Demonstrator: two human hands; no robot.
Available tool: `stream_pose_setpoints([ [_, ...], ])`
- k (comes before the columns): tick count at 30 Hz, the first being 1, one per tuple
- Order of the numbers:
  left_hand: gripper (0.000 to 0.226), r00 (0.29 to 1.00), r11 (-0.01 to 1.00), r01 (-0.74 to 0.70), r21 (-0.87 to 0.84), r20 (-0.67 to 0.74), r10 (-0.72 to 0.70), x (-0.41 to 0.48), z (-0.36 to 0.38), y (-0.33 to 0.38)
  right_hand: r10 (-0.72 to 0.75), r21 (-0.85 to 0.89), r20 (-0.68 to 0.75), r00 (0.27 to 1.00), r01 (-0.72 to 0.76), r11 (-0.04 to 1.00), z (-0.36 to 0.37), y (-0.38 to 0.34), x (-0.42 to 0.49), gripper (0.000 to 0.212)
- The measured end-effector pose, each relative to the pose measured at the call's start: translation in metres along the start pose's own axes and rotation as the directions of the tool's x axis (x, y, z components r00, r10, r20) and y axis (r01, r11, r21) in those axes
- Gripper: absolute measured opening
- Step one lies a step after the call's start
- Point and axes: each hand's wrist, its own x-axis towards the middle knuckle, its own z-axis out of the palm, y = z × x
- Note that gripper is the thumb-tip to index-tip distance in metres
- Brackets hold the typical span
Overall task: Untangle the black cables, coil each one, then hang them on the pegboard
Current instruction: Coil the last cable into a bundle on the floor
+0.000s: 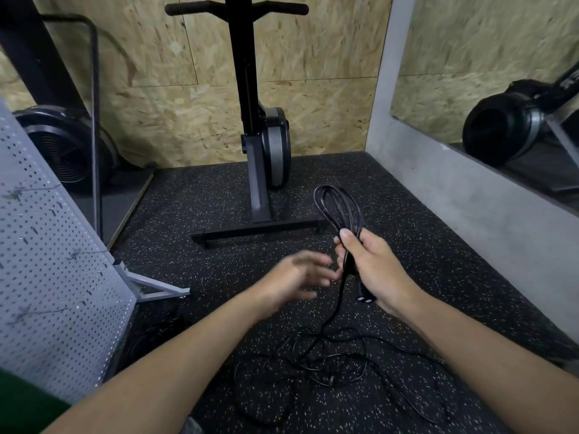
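- Head view: the right hand [372, 270] is raised over the floor [194, 214], its fingers [340, 245] and thumb curled round a coiled cable [338, 208].
- The black loops of the coil stand up above the fist. A plug [365, 297] sticks out beneath the hand.
- One strand of the coil drops from the fist to the loose cables [329, 364], which lie in a black tangle on the floor between the two forearms.
- The left hand [297, 277] is blurred. It sits just left of the hanging strand with its fingers stretched out and spread, gripping nothing. Whether the fingertips touch the strand cannot be told.
- The grey pegboard [56, 261] stands tilted at the left edge on a metal foot [156, 288]. A few small hooks show on its face, and no cable hangs there.
- The floor is black rubber speckled with pale flecks.
- A black exercise machine [263, 145] stands upright against the chipboard wall [313, 57], its base bar just beyond the hands.
- A fan wheel [62, 145] sits at the far left behind the pegboard.
- A mirror [470, 57] fills the upper right.
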Motion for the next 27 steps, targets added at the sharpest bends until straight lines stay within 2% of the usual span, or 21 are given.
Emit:
stream_pose_setpoints([
  [1, 0.031, 0.994, 0.979, -0.013, 0.205, 0.113, -0.010, -0.001, 0.006, -0.009, 0.009, 0.046, -0.013, 1.000, -0.008, 0.999, -0.001, -0.001, 0.000, 0.028],
  [3, 0.021, 0.966, 0.879, -0.073, 0.472, 0.253, -0.055, -0.001, 0.017, -0.020, 0.001, 0.107, -0.023, 1.000, 0.001, 0.994, -0.005, -0.002, 0.002, 0.026],
  [4, 0.015, 0.960, 0.832, -0.102, 0.545, 0.273, -0.062, -0.002, 0.020, -0.021, -0.015, 0.064, -0.039, 0.999, 0.018, 0.998, -0.009, -0.001, 0.003, 0.026],
  [6, 0.016, 0.968, 0.767, -0.116, 0.631, 0.244, -0.054, -0.002, 0.019, -0.019, -0.069, -0.241, -0.098, 0.993, 0.044, 0.970, -0.021, -0.002, 0.005, 0.030],
  [8, 0.016, 0.986, 0.723, -0.118, 0.681, 0.165, 0.005, -0.001, 0.013, -0.015, -0.111, -0.548, -0.146, 0.983, 0.013, 0.836, -0.036, 0.002, 0.008, 0.029],
  [10, 0.014, 0.974, 0.647, -0.211, 0.732, 0.099, 0.206, -0.001, 0.010, -0.006, -0.089, -0.683, -0.155, 0.984, -0.042, 0.729, -0.048, 0.009, 0.013, 0.028],
  [12, 0.011, 0.890, 0.577, -0.348, 0.739, 0.068, 0.451, -0.004, 0.012, 0.002, -0.038, -0.746, -0.130, 0.991, -0.072, 0.662, -0.053, 0.015, 0.015, 0.027],
  [14, 0.008, 0.806, 0.520, -0.430, 0.738, 0.054, 0.589, -0.007, 0.014, 0.009, -0.044, -0.797, -0.084, 0.995, -0.041, 0.603, -0.053, 0.017, 0.014, 0.026],
  [16, 0.008, 0.777, 0.509, -0.446, 0.737, 0.036, 0.628, -0.007, 0.011, 0.009, -0.090, -0.821, -0.044, 0.995, 0.016, 0.570, -0.052, 0.014, 0.014, 0.026],
  [18, 0.009, 0.770, 0.532, -0.448, 0.719, 0.007, 0.638, -0.008, 0.007, 0.007, -0.108, -0.781, -0.009, 0.994, 0.060, 0.621, -0.054, 0.012, 0.014, 0.025],
  [27, 0.014, 0.648, 0.466, -0.516, 0.719, -0.028, 0.761, -0.008, 0.002, 0.013, 0.076, -0.762, 0.266, 0.961, 0.161, 0.627, -0.044, -0.001, -0.003, 0.020],
])
